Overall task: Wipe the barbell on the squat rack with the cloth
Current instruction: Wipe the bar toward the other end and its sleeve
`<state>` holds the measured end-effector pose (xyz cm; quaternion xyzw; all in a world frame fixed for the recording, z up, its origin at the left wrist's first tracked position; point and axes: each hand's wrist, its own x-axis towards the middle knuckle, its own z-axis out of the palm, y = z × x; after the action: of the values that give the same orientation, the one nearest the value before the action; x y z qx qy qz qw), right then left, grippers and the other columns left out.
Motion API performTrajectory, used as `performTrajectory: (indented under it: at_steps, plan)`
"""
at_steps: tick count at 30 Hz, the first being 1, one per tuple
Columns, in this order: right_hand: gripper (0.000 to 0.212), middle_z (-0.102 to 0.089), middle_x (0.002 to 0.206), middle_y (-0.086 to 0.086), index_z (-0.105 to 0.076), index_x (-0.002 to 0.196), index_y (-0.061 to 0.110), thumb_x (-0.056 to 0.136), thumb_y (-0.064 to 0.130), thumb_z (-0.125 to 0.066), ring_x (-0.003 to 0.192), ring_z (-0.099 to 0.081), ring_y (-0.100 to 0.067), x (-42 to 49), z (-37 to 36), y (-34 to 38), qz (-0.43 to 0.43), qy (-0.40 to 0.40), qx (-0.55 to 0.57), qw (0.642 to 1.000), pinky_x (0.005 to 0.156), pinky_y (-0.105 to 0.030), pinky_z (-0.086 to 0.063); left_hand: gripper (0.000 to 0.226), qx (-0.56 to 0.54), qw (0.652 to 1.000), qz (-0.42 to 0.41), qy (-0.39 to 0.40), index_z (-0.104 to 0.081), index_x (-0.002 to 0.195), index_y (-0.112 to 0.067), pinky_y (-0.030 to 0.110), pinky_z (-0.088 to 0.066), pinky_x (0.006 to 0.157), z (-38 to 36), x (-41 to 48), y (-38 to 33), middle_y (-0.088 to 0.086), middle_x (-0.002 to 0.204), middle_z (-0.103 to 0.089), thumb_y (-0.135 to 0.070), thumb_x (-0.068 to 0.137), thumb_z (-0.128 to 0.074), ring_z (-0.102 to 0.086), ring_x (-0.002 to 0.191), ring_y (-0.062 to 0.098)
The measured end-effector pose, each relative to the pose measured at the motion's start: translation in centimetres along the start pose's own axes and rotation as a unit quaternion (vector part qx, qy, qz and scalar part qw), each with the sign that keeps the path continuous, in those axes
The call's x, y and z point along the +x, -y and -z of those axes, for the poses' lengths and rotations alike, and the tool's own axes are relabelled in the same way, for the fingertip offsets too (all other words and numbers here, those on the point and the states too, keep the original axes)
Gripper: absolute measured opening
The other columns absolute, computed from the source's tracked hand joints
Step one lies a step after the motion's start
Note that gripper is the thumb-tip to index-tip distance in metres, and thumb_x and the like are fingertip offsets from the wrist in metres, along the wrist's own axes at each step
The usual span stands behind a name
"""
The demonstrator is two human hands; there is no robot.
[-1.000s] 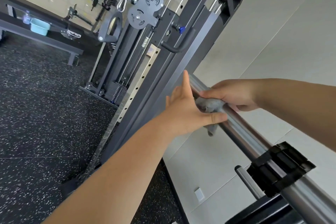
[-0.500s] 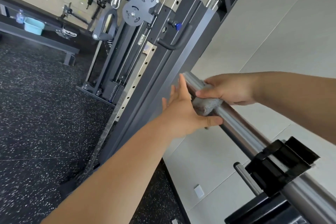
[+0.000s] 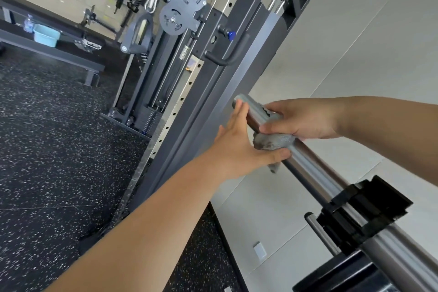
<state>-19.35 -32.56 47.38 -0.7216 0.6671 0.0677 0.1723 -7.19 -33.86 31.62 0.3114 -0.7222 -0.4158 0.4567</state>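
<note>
right fingers (image 3: pixel 276 108) curl round cloth (image 3: pixel 275 142) on barbell (image 3: pixel 312 170).

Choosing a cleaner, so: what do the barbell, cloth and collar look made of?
The barbell looks like polished or chromed steel: bright streaked reflections run along it. The cloth is soft grey fabric, perhaps microfibre: it bunches and a corner droops. The collar seems matte black plastic, though that is uncertain: dull, blocky.

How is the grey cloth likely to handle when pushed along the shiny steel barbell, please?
The crumpled grey cloth looks floppy: a corner droops below the shiny steel barbell. It probably slides easily on that smooth metal, yet may bunch up, as under the right hand.
</note>
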Motion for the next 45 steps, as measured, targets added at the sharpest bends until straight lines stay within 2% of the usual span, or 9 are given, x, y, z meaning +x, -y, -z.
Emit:
performTrajectory:
  at_steps: [3,8,12,20,22,26,31,40,45]
  plan:
    - [0.032,-0.073,0.094,0.006,-0.066,0.107,0.019,0.095,0.049,-0.068,0.089,-0.067,-0.012,-0.3,0.6,-0.2,-0.026,0.03,-0.012,0.999,0.079,-0.031,-0.051,0.144,0.023,1.0,-0.002,0.01,0.027,0.16,-0.031,0.047,0.012,0.128,-0.1,0.0,0.4,-0.019,0.166,0.031,-0.083,0.068,-0.072,0.023,0.144,-0.002]
    - [0.025,-0.076,0.105,0.009,-0.066,0.114,0.031,0.091,0.04,-0.073,0.101,-0.072,-0.012,2.5,-0.5,1.1,0.05,-0.101,-0.005,0.994,0.099,-0.037,-0.054,0.152,0.06,0.998,0.006,0.0,0.025,0.161,-0.02,0.046,0.012,0.129,0.5,1.6,-0.3,-0.007,0.167,0.032,-0.1,0.051,-0.044,0.031,0.153,0.01]
    - [0.042,-0.072,0.124,-0.005,-0.059,0.135,0.022,0.096,0.03,-0.069,0.117,-0.067,-0.022,2.8,-1.0,0.9,0.055,-0.124,0.001,0.991,0.109,-0.044,-0.049,0.141,0.033,0.999,-0.012,-0.03,0.024,0.161,-0.027,0.044,0.014,0.128,-0.4,1.7,0.3,-0.013,0.168,0.028,-0.084,0.07,-0.067,0.024,0.154,0.004]
    - [0.034,-0.075,0.105,-0.001,-0.064,0.115,0.027,0.097,0.055,-0.062,0.103,-0.07,-0.023,-0.6,-0.4,0.3,0.036,-0.059,-0.084,0.994,0.096,-0.043,-0.054,0.146,0.029,0.999,-0.007,-0.027,0.029,0.159,-0.026,0.042,0.011,0.128,-0.7,0.8,1.4,-0.011,0.169,0.028,-0.079,0.07,-0.073,0.021,0.153,0.005]
    - [0.044,-0.074,0.108,0.0,-0.064,0.12,0.03,0.092,0.063,-0.061,0.104,-0.069,-0.024,0.9,-0.8,0.9,0.05,-0.112,-0.063,0.99,0.1,-0.05,-0.052,0.152,0.011,1.0,-0.006,-0.009,0.031,0.158,-0.029,0.045,0.007,0.129,-0.5,0.6,1.5,-0.012,0.168,0.03,-0.087,0.062,-0.072,0.023,0.156,0.01]
    - [0.077,-0.065,0.134,0.019,-0.049,0.149,0.038,0.08,0.07,-0.063,0.123,-0.061,-0.005,3.7,-0.7,0.6,0.05,-0.124,-0.01,0.991,0.116,-0.038,-0.042,0.152,-0.009,1.0,-0.013,-0.024,0.025,0.16,-0.036,0.048,0.008,0.128,-1.2,1.6,1.1,-0.016,0.162,0.041,-0.104,0.045,-0.049,0.038,0.148,0.003]
    - [0.034,-0.069,0.131,0.006,-0.052,0.139,0.031,0.105,0.029,-0.058,0.123,-0.064,-0.009,0.2,-0.2,-0.5,0.043,-0.011,0.014,0.999,0.11,-0.029,-0.047,0.147,-0.028,0.998,-0.031,-0.048,0.03,0.158,-0.032,0.047,0.012,0.128,-2.0,1.6,1.4,-0.017,0.165,0.035,-0.089,0.061,-0.065,0.032,0.139,-0.004]
    - [0.076,-0.061,0.138,0.021,-0.04,0.154,0.041,0.088,0.069,-0.062,0.128,-0.057,-0.002,1.9,0.0,1.4,0.022,-0.091,-0.086,0.992,0.116,-0.028,-0.038,0.152,-0.027,1.0,0.003,-0.015,0.03,0.157,-0.038,0.052,-0.007,0.13,-1.4,0.7,2.4,-0.023,0.163,0.034,-0.093,0.051,-0.064,0.019,0.157,0.01]
    - [0.06,-0.059,0.142,0.011,-0.039,0.156,0.033,0.101,0.048,-0.059,0.132,-0.053,-0.01,2.9,-0.3,1.9,0.027,-0.11,-0.104,0.988,0.113,-0.025,-0.036,0.147,-0.023,0.999,-0.023,-0.038,0.027,0.159,-0.037,0.051,-0.002,0.13,-1.8,1.3,1.3,-0.021,0.164,0.033,-0.086,0.058,-0.069,0.019,0.156,0.006]
